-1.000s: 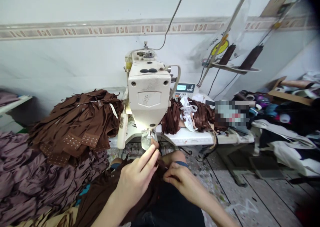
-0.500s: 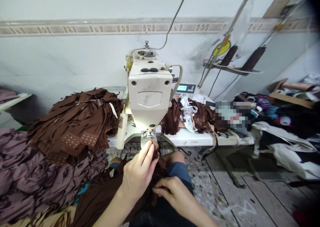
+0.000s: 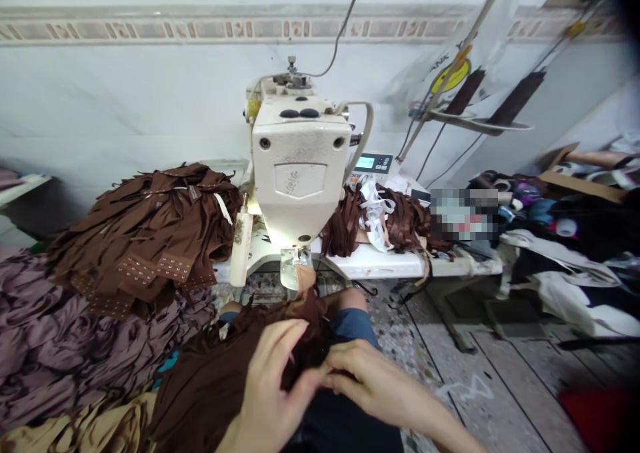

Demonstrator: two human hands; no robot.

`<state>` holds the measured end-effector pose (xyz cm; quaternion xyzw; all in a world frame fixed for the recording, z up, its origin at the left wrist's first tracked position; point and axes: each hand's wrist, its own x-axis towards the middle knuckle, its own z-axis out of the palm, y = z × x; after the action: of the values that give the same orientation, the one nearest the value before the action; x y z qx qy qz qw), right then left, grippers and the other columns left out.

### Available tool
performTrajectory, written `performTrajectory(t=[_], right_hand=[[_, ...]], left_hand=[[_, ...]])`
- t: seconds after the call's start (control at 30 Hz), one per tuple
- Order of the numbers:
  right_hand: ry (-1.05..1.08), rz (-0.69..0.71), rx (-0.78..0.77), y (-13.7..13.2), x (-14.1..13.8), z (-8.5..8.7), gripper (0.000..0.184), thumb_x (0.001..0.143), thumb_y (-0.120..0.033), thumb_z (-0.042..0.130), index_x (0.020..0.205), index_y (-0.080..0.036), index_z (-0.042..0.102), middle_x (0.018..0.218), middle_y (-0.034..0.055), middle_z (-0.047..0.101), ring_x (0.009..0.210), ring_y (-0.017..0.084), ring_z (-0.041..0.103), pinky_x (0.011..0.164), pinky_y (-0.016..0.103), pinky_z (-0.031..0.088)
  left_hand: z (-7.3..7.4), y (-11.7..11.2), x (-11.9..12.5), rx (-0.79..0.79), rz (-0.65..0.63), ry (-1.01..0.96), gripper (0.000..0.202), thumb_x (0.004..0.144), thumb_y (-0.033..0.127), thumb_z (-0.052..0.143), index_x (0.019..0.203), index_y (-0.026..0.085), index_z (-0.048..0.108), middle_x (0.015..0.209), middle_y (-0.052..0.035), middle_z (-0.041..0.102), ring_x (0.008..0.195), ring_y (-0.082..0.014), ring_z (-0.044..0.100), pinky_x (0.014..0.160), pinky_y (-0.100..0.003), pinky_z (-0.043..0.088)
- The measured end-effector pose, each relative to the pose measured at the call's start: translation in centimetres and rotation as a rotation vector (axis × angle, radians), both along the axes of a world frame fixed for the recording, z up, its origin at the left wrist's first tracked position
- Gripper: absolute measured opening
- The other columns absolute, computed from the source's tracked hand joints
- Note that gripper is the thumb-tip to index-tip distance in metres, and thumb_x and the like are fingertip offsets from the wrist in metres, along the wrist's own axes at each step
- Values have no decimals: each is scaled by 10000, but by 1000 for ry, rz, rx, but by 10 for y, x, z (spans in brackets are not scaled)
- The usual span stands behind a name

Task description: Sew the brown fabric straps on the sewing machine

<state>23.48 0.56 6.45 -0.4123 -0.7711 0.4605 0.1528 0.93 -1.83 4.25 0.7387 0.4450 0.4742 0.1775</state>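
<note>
One view, the head camera, is all I have, and it looks down on the brown garment [image 3: 205,380] bunched across the person's lap [image 3: 347,430]. Its lighter tab [image 3: 306,280] reaches up to the metal plate [image 3: 289,270] below the sewing machine [image 3: 300,173]; I can't make out whether it is clamped there. The left hand [image 3: 274,380] is apart from that tab, thumb and fingers well parted, with nothing I can see between them. The right hand [image 3: 367,376] is just beside it, fingers curled inward, tips bunched near the left thumb; I cannot tell whether they close fully or pinch any cloth. Left of the machine, a heap of brown garments [image 3: 165,220] shows end tabs with rows of small shiny pieces, so I read the step in hand as sewing work on this one's tab, with the hands sorting loose cloth below. The next move, as I judge it, calls for keeping that cloth slack and clear of the plate, and the left fingers free to steady the tab without tugging it crooked.
</note>
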Motion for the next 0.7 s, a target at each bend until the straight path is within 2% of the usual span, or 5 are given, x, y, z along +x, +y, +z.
performTrajectory(t=[0.1,0.23,0.37,0.53,0.7], right_hand=[[63,12,-61,13,6,11,178,1028,-292,682,929,-233,816,838,19,802,754,189,716,719,259,482],[196,-106,-118,36,12,14,283,989,-454,754,906,-189,806,760,20,745,628,141,610,582,233,416],[337,-301,-195,53,18,10,404,866,-558,865,840,-162,791,651,-4,664,498,97,502,497,226,353],[426,-330,-226,60,30,6,494,935,-620,768,788,-149,773,494,-39,562,426,71,403,473,219,283],[390,-216,-313,52,27,-10,430,908,-557,825,789,-144,802,721,52,770,451,72,487,465,214,330]], left_hand=[[-18,-19,15,-498,-282,-253,768,974,567,736,1608,215,482,1208,-147,788,779,-175,749,694,-277,632],[-30,-21,30,-778,-232,-336,454,1079,555,555,1166,163,768,585,28,622,507,-111,590,539,-206,477],[-19,-11,32,-493,-204,-156,403,1121,371,522,849,172,743,604,9,616,544,-114,592,584,-227,464],[1,7,35,244,32,210,324,1042,75,582,1321,160,723,1154,-131,770,1099,-249,695,937,-364,528],[10,33,49,424,369,500,364,1073,139,570,1417,64,663,1335,-200,743,1272,-331,642,1064,-456,426]])
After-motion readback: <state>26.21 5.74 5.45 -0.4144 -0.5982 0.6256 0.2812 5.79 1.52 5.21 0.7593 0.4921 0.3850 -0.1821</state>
